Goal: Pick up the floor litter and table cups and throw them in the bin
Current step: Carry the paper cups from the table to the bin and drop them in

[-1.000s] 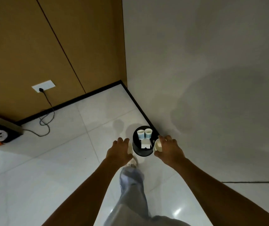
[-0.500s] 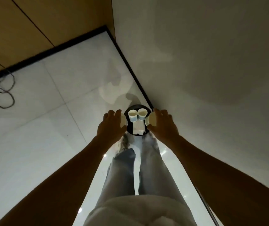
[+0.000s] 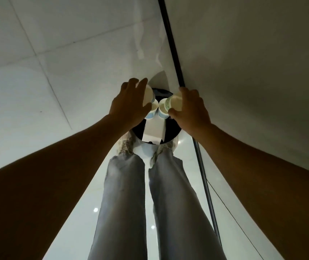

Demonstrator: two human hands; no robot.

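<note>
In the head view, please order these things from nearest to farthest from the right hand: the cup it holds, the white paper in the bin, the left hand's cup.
1. The cup in the right hand, a white cup gripped in its fingers, over the bin.
2. The white paper, lower, inside the bin.
3. The left hand's cup, across the bin, in the left hand. Ranks 2 and 3 are close.

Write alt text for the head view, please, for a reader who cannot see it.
Seen from above, the left hand and right hand each hold a paper cup over a black bin that holds two cups and white paper, beside a wall.
</note>
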